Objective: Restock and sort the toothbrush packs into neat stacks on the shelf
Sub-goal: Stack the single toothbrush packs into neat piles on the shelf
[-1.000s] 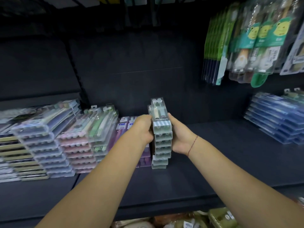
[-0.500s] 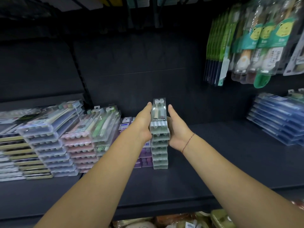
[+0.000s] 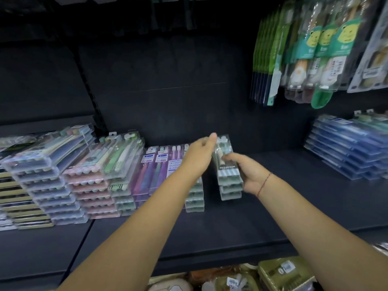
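My right hand [image 3: 251, 175] grips a short stack of green toothbrush packs [image 3: 229, 179], thumb across the top pack, its bottom at the dark shelf [image 3: 241, 225]. Just left of it, a second short stack of the same green packs [image 3: 194, 201] stands on the shelf, partly hidden by my left forearm. My left hand [image 3: 199, 154] hovers above that stack with fingers stretched out, a fingertip beside the top of the held packs. Flat purple packs [image 3: 155, 171] lie directly to the left.
Further left stand a pink and green stack [image 3: 98, 185] and a taller grey-blue stack [image 3: 48, 175]. Blue packs [image 3: 348, 148] are piled at the right end. Carded brushes [image 3: 315, 49] hang above right. Packaged goods [image 3: 283, 271] sit below the shelf edge.
The single tall green stack held between both hands is now two short stacks. My right hand has carried the upper packs to the right; my left hand has let go.
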The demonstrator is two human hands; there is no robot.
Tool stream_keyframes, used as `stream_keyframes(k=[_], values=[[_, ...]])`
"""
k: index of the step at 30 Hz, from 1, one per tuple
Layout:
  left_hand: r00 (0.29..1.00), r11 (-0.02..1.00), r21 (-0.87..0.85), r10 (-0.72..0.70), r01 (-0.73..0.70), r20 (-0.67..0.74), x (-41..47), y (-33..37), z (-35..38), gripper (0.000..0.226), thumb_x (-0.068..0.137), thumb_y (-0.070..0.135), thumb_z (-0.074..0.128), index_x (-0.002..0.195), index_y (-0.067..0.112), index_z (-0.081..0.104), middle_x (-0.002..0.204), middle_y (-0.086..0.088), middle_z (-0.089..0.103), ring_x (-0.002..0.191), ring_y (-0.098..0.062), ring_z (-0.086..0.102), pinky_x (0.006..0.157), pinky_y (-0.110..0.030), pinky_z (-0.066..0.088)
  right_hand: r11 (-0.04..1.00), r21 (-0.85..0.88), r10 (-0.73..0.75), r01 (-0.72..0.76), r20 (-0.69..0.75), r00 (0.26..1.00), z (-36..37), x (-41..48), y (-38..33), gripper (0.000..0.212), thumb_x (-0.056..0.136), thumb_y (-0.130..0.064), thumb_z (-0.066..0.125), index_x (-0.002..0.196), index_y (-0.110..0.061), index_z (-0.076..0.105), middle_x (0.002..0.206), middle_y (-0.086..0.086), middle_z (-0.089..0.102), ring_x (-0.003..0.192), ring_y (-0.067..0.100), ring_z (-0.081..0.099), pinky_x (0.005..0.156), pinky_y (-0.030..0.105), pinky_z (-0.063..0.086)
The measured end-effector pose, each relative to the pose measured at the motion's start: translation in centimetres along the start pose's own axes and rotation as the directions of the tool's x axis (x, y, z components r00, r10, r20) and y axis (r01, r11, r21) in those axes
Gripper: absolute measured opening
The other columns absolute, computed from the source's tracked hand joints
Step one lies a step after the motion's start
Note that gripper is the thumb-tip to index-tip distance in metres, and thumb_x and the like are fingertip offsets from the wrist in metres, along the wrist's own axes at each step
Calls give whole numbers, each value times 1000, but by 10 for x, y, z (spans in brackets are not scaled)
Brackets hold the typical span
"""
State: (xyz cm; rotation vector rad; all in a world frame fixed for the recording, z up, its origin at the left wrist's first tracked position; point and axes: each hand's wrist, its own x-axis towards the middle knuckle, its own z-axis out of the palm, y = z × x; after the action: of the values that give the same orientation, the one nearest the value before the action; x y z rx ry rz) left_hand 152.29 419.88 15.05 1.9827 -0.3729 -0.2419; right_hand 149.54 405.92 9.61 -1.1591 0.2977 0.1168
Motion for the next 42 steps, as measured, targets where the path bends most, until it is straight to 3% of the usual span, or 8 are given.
stream_keyframes(k=[4,9,12,15,22,26,31,42], values=[[982,796,584,191,-160,9,4,-38,-27,62,102,52,32,154,19,27,164,-1,12,151,-17,7,122,-35,6,998,26,52,-52,-5,999,3,16,32,15,92,-17,56,98,-6,65,84,12,66,74,25,64,75,37,53],[950,653,691,241,-310,199,-23,-78,-46,100,75,80,35,157,31,8,164,11,-2,150,-8,-6,122,-36,-6,992,-89,-91,87,-50,995,17,39,48,34,89,-19,61,120,-3,61,116,19,68,103,34,67,90,47,55],[935,539,775,297,-331,193,-29,-94,-48,107,75,74,56,157,28,3,164,12,0,150,-7,0,120,-30,-8,989,-111,-106,100,-53,993,14,47,57,51,85,-31,67,130,-11,57,125,16,65,113,33,64,100,51,49],[923,458,834,358,-307,142,-29,-105,-46,114,73,65,70,157,25,4,164,8,6,150,-9,6,119,-28,-4,992,-87,-92,90,-17,996,4,47,65,97,68,-53,77,149,-17,37,141,5,54,124,22,57,106,45,45],[903,384,879,416,-282,108,-31,-110,-42,119,71,61,75,157,22,1,164,3,13,151,-13,10,119,-26,1,833,-509,-134,215,192,972,-17,3,77,105,72,-78,63,155,-39,10,156,-22,27,142,-1,26,120,37,22],[901,372,891,425,-260,86,-31,-111,-42,119,72,61,74,157,21,0,164,2,13,151,-13,11,119,-26,2,589,-759,-238,279,167,957,-12,-10,85,123,65,-57,81,154,-42,-3,149,-26,35,134,-3,37,113,27,34],[893,347,903,443,-252,78,-32,-113,-40,119,74,59,73,157,20,-3,164,3,11,151,-12,9,119,-25,0,524,-811,-373,260,56,926,1,-6,94,128,69,-38,86,154,-34,-9,149,-17,40,133,6,43,109,27,38],[887,351,906,459,-235,52,-30,-116,-38,112,78,54,72,157,19,1,163,3,17,150,-12,14,119,-24,4,474,-841,-454,259,19,891,3,7,95,100,67,-32,88,148,-37,29,137,-17,52,118,5,53,95,18,42]])
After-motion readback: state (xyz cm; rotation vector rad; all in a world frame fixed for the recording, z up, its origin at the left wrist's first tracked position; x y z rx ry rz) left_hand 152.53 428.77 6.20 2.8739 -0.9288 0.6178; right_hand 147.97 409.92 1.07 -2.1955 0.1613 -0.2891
